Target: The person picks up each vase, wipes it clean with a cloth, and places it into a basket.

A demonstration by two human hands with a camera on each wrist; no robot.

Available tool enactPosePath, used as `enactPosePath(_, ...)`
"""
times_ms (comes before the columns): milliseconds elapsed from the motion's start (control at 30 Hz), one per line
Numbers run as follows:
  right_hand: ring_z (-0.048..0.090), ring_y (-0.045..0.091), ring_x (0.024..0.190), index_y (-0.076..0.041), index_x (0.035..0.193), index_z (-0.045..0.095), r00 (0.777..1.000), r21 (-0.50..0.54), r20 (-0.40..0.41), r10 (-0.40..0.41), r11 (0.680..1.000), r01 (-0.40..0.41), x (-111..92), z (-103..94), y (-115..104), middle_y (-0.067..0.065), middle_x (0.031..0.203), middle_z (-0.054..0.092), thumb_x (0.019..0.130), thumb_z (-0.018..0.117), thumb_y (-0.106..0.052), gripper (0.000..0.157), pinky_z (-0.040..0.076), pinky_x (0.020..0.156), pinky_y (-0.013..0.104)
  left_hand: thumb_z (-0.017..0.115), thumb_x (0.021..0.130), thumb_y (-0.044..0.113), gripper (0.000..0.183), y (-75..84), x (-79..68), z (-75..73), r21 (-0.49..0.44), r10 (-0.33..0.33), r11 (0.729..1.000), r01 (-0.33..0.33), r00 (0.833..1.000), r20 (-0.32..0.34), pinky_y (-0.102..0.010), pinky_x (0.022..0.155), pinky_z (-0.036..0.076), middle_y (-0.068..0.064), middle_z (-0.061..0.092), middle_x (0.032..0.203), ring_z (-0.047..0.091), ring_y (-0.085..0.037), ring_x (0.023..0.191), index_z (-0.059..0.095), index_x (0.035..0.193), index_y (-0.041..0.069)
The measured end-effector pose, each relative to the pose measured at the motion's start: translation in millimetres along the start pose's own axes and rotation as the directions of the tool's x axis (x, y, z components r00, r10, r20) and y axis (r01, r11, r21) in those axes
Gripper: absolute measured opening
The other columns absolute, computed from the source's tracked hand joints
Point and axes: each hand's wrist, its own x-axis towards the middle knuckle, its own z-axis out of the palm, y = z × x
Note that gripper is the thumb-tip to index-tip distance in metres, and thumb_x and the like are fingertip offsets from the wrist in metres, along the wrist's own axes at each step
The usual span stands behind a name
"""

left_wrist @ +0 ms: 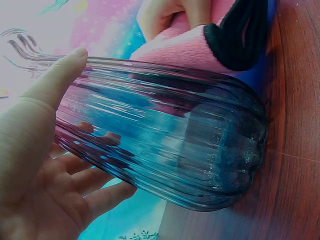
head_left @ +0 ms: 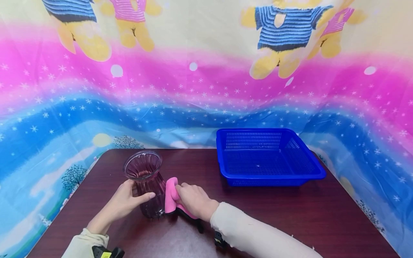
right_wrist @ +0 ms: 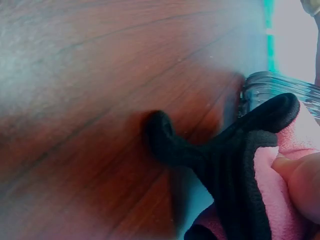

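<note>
A ribbed purple glass vase (head_left: pixel 151 191) with a flared rim stands on the left part of the table. My left hand (head_left: pixel 124 202) grips it around its middle, thumb across the near side and fingers behind the glass. In my right hand (head_left: pixel 196 200) is a bunched pink cloth (head_left: pixel 171 195) with a black edge, held against the vase's right side. The left wrist view shows the vase (left_wrist: pixel 165 130) lengthwise, its base at the wood and the cloth (left_wrist: pixel 175 47) along its side. In the right wrist view the cloth's black edging (right_wrist: pixel 225 165) hangs in folds over the table.
A blue plastic basket (head_left: pixel 271 182) with perforated walls sits at the back right of the dark wooden table (head_left: pixel 290 215). Behind the table hangs a colourful curtain (head_left: pixel 200 82) printed with bears and snowflakes.
</note>
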Motion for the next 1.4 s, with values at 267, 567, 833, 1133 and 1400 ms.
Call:
enactPosePath(267,0.065,0.021,0.069,-0.015,0.093,0.059,0.999,-0.011,0.035,-0.006,1.000,0.006,-2.9,5.0,-1.1,0.002,0.081,0.063,0.091,0.065,-0.031,0.017,0.050,0.053,0.031,0.076,0.083,0.027,0.055,-1.0,0.4,0.7,-0.006,-0.017,1.000,0.017,1.000,0.006,-0.019,0.080,0.056,-0.017,0.070,0.114,0.068,-0.001,0.094,0.054,0.125,0.001)
enactPosePath(567,0.064,0.021,0.068,-0.015,0.092,0.059,0.999,-0.009,0.045,-0.004,1.000,0.004,-4.6,9.0,-0.1,0.002,0.080,0.064,0.090,0.066,-0.034,0.020,0.049,0.052,0.031,0.076,0.083,0.027,0.055,-0.6,1.6,0.0,-0.013,-0.016,1.000,0.016,1.000,0.011,-0.019,0.080,0.055,-0.016,0.069,0.114,0.068,-0.002,0.094,0.053,0.127,0.003)
enactPosePath(833,0.065,0.022,0.068,-0.014,0.094,0.059,0.999,-0.025,0.044,-0.004,1.000,0.005,-3.5,9.5,1.0,0.002,0.082,0.065,0.091,0.064,-0.034,0.020,0.050,0.053,0.032,0.076,0.083,0.027,0.055,0.5,2.5,-0.7,-0.007,-0.011,1.000,0.012,1.000,0.012,-0.019,0.080,0.056,-0.017,0.069,0.115,0.069,-0.006,0.095,0.054,0.127,0.002)
enactPosePath(1133,0.065,0.022,0.068,-0.015,0.093,0.059,0.999,0.000,0.050,0.001,1.000,-0.001,-4.3,11.0,1.3,0.002,0.081,0.064,0.090,0.065,-0.034,0.020,0.049,0.053,0.032,0.075,0.084,0.024,0.055,-0.7,0.6,0.4,-0.050,-0.008,0.999,0.009,1.000,0.018,-0.018,0.079,0.055,-0.020,0.069,0.115,0.068,0.000,0.093,0.052,0.127,0.000)
enactPosePath(1400,0.066,0.020,0.073,-0.016,0.100,0.061,0.999,0.003,0.052,-0.014,1.000,0.014,-4.1,12.3,5.2,0.001,0.087,0.067,0.091,0.064,-0.035,0.021,0.052,0.057,0.032,0.075,0.084,0.023,0.054,-1.9,-0.2,1.3,-0.065,-0.001,0.998,0.002,1.000,0.020,-0.018,0.079,0.056,-0.020,0.069,0.114,0.067,0.001,0.093,0.052,0.127,0.000)
